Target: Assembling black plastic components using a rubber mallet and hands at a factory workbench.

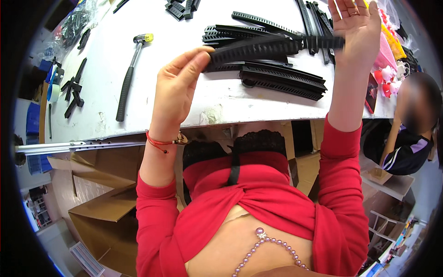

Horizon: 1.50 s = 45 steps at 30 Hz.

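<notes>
My left hand (177, 83) pinches the left end of a long black slotted plastic strip (258, 50), holding it out over the table. The strip is slightly blurred, and a narrower section sticks out at its right end. That end reaches the heel of my right hand (357, 32); I cannot tell whether they touch. My right hand is raised with its palm showing and its fingers stretched out. Beneath the held strip lies a loose pile of similar black strips (249, 17). Closer to the table's front edge rests a stacked bundle of black strips (284, 82).
A hammer (131, 76) with a yellow-tipped head lies left on the white table (184, 21). Short black pieces (76, 87) and tape rolls (54, 87) are farther left. Pink and red items (387, 74) crowd the right edge, near another person (401, 143). Cardboard boxes (101, 214) stand below.
</notes>
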Each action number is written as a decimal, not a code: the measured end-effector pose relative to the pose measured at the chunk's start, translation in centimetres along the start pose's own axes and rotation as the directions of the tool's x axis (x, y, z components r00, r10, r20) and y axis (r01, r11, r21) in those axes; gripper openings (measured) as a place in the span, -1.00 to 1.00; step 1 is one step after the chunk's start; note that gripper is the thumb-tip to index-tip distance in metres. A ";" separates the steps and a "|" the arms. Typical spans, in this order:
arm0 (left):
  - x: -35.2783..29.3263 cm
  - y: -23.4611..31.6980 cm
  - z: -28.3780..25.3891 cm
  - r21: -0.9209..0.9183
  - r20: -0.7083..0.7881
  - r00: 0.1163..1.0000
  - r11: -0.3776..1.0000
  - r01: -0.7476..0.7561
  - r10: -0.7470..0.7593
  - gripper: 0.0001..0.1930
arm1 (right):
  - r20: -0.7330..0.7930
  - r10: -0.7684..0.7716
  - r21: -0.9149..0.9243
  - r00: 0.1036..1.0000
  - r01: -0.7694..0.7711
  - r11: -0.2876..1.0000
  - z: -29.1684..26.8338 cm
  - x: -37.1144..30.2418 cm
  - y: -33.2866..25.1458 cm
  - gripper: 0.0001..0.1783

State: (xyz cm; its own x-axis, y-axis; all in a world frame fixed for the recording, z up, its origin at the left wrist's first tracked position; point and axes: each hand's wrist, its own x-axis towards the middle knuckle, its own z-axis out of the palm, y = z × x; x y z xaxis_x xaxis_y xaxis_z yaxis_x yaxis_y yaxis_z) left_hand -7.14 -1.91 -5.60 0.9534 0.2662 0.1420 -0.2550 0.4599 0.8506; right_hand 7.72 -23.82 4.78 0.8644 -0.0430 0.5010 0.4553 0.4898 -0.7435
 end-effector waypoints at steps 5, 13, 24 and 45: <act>2.2 -0.7 2.1 -0.457 0.086 0.987 0.875 0.161 -0.137 -0.71 | 0.394 0.304 0.174 0.867 -0.395 0.902 3.1 -3.6 1.5 -0.44; 3.2 -0.3 1.4 0.481 -0.020 0.992 0.872 -0.096 0.121 -0.48 | 0.779 0.145 -0.578 0.611 0.608 0.545 4.4 0.2 4.0 -0.58; -0.7 -1.1 -1.6 0.697 -0.092 0.923 0.686 -0.208 0.374 -0.68 | 0.828 0.051 -0.556 0.558 0.809 0.192 -2.2 -2.5 5.5 -0.64; 1.8 -1.9 3.5 0.798 0.221 0.928 0.492 -0.348 0.299 -0.33 | 0.495 0.253 -0.715 0.831 0.225 0.662 -9.9 -5.4 1.8 -0.50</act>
State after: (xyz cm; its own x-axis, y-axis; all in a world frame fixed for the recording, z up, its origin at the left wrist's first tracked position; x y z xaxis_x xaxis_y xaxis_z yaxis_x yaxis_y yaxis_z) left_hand -4.34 -5.30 -5.21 0.8446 0.1975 0.4976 -0.3287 -0.5425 0.7731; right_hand 5.95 -31.37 -3.68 0.7279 0.5197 0.4474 0.6481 -0.3082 -0.6964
